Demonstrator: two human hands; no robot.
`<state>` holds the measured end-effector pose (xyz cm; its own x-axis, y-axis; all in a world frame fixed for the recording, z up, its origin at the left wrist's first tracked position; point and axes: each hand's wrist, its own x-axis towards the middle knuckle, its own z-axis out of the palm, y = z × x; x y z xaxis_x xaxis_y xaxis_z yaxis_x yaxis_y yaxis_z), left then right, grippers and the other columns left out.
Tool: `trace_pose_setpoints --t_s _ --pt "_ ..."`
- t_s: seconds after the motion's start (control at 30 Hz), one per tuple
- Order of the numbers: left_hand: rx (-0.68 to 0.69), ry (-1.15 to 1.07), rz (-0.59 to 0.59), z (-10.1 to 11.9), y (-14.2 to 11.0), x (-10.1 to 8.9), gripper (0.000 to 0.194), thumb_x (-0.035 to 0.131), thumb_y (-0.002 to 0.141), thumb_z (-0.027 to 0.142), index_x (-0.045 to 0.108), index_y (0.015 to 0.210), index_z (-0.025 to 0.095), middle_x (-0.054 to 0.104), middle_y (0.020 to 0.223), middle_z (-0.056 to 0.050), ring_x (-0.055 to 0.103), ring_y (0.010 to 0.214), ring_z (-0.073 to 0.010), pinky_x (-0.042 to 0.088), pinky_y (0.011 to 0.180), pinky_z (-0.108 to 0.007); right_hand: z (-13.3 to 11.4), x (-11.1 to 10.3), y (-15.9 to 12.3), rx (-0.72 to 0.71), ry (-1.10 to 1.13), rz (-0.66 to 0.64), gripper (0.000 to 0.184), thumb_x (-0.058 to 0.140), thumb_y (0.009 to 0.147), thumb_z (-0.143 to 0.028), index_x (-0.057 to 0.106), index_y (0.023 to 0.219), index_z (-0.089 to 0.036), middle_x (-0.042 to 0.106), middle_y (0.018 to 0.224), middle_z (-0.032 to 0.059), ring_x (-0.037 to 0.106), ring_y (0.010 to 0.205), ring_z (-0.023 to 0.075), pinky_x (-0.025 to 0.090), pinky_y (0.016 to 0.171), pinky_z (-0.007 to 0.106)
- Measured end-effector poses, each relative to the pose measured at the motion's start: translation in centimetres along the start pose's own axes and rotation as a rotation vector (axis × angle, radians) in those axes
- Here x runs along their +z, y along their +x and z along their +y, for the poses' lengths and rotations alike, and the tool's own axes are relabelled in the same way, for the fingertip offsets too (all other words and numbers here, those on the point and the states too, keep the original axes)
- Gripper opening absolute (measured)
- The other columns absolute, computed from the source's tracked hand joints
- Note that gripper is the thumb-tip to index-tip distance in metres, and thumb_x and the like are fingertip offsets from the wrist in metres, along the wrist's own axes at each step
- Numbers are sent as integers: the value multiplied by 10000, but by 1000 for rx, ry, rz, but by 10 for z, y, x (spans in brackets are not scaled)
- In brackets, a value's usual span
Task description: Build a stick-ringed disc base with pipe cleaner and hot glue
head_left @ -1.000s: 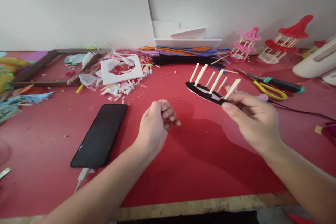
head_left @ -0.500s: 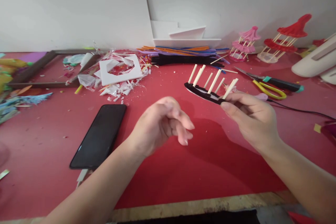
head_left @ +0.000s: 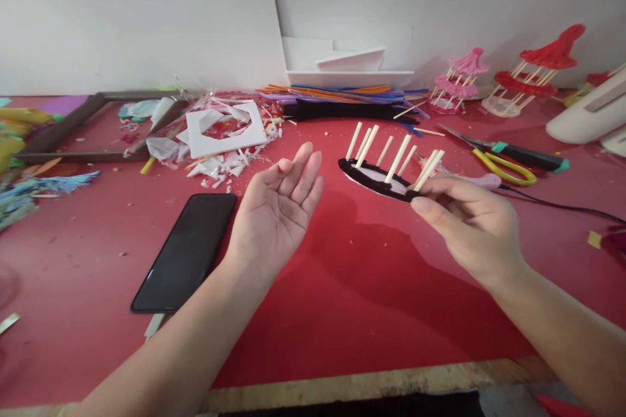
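Between the thumb and fingers of my right hand is the near right edge of a craft base. It is a flat white disc rimmed in fuzzy black, held above the table and slightly tilted. Several pale wooden sticks stand up from its rim. To its left my left hand is raised with the palm turned up, fingers stretched out and nothing in it. A black phone lies on the red table beside my left wrist.
White foam board scraps lie in a litter pile at back left. Bundled pipe cleaners lie along the wall. A pink model and a red model stand at back right, behind pliers and yellow-handled scissors.
My left hand has turned palm up and its fingers have straightened. The base in my right hand has tipped toward me, showing more of its white top.
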<state>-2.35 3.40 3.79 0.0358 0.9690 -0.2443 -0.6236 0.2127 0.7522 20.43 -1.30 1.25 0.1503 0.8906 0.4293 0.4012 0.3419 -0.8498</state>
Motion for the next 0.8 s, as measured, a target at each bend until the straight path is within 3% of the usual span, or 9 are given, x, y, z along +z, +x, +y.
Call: trace_pose_setpoints --t_s 0.1,0.2,0.27,0.47,0.67,0.8 --pt "-59 54 -35 2 -5 0 172 586 869 277 660 722 228 779 1063 16 749 957 -165 606 775 -229 0 0 1 9 -15 19 66 750 810 -301 725 868 -282 661 727 -21 600 613 125 508 516 250" --pt "-210 297 -260 -5 -13 -1 133 719 803 324 745 757 202 797 960 -48 754 657 -162 613 639 -241 0 0 2 9 -11 27 65 745 811 -283 722 872 -279 659 725 -26 602 613 118 518 530 238" --pt "-279 460 -342 -11 -16 -3 142 780 765 323 782 784 183 797 967 -86 751 639 -159 607 634 -223 0 -1 3 9 -1 24 69 744 810 -273 720 875 -277 662 727 -27 607 622 116 524 540 234" --pt "-245 556 -194 -18 -11 -9 167 842 692 310 794 778 175 801 899 -96 761 752 -182 599 656 -219 0 -1 2 5 -15 42 87 748 805 -321 719 867 -268 667 734 -15 618 623 131 538 541 255" --pt "-127 506 -184 -19 -10 -10 202 882 633 215 691 658 153 797 846 -70 750 837 -166 581 810 -249 1 -1 2 -9 -17 13 80 741 819 -331 718 871 -274 661 724 -16 614 614 128 528 520 246" --pt "-136 391 -188 -18 -12 -6 257 848 698 186 614 803 190 792 809 -17 752 802 -142 590 761 -240 -1 -1 2 -5 -15 10 84 739 822 -327 714 875 -266 664 724 -19 615 619 126 521 524 244"
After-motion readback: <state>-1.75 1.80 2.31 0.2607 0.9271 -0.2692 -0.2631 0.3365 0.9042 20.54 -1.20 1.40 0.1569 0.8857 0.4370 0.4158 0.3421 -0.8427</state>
